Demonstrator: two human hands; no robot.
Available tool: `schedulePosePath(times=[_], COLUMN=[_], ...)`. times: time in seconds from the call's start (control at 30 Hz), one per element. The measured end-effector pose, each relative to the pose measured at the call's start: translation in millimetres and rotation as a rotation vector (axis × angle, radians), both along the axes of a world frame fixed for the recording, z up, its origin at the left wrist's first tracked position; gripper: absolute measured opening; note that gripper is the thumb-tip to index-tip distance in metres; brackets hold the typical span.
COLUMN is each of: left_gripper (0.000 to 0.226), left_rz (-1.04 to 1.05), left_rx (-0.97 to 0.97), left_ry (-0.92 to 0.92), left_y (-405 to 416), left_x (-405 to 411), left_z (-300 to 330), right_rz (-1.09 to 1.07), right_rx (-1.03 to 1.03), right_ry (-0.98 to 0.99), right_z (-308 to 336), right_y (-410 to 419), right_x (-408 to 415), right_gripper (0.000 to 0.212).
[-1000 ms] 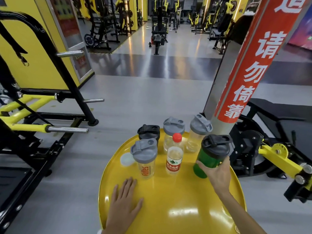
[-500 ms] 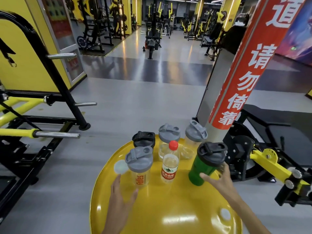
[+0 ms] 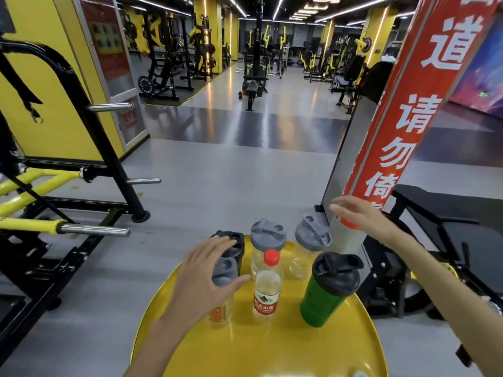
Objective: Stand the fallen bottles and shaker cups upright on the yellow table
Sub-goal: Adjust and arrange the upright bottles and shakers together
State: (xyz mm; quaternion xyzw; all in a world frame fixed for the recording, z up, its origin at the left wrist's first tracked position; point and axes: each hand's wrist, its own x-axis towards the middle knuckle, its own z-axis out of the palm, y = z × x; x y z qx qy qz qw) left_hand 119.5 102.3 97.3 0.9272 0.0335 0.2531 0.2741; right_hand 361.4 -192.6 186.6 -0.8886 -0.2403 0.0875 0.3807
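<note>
Six containers stand upright on the yellow table [image 3: 272, 346]

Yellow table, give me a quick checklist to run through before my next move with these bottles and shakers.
1. Green shaker cup upright: ok, standing with its black lid on.
2. Red-capped water bottle upright: ok.
3. Two clear shakers with grey lids at the back upright: ok.
4. Black shaker upright: cannot tell, the left hand hides most of it.
5. Left hand's hold on the grey-lidded shaker with orange print: cannot tell, fingers curl over the lid but contact is unclear.
6. Right hand free: ok, open in the air, touching nothing.
7. Anything lying on the yellow table: ok, none seen.
</note>
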Motion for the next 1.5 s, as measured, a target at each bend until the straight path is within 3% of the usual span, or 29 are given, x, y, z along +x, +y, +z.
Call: schedulePosePath(times=[0.13,0.23,0.43,0.7,0.9,1.0,1.07,1.17,1.2,1.33,1.43,1.5], left_gripper=[0.069,0.050,0.028,0.026,0.026,0.027,0.027,0.029,0.029,0.029,0.029,0.029], left_rz=[-0.058,-0.004,0.042,0.050,0.053,0.053,0.052,0.049,0.049,0.049,0.050,0.046], left_rx=[0.226,0.368,0.384,0.350,0.347,0.345,0.341,0.333,0.331,0.339,0.335,0.326], left_ry=[0.144,0.116,0.055,0.077,0.075,0.072,0.066,0.054,0.050,0.047,0.044,0.040], left_y=[-5,-4,-4,-5,-6,-6,-5,-5,-5,-5,-5,-5], left_x=[23,28,31,30,30,30,30,30,31,31,31,31], left_z=[-11,-25,-29,-29,-27,-27,-27,-28,-28,-29,-29,-29], right_rz=[0.111,0.182,0.196,0.011,-0.078,-0.069,-0.018,0.226,0.311,0.571,0.716,0.737], right_rx=[-0.292,-0.431,-0.529,-0.705,-0.677,-0.682,-0.670,-0.662,-0.690,-0.971,-1.038,-0.962], right_ry=[-0.006,0.040,0.033,0.032,0.011,0.134,0.154,0.001,-0.039,-0.060,-0.112,-0.122], right_z=[-28,-44,-57,-55,-56,-51,-40,-14,-11,-13,-28,-30], right_y=[45,65,77,74,79,74,68,58,53,43,50,55], right_x=[32,37,38,33,26,32,38,47,55,66,60,55], right_gripper=[0.064,0.075,0.073,0.074,0.081,0.095,0.089,0.048,0.047,0.093,0.101,0.099])
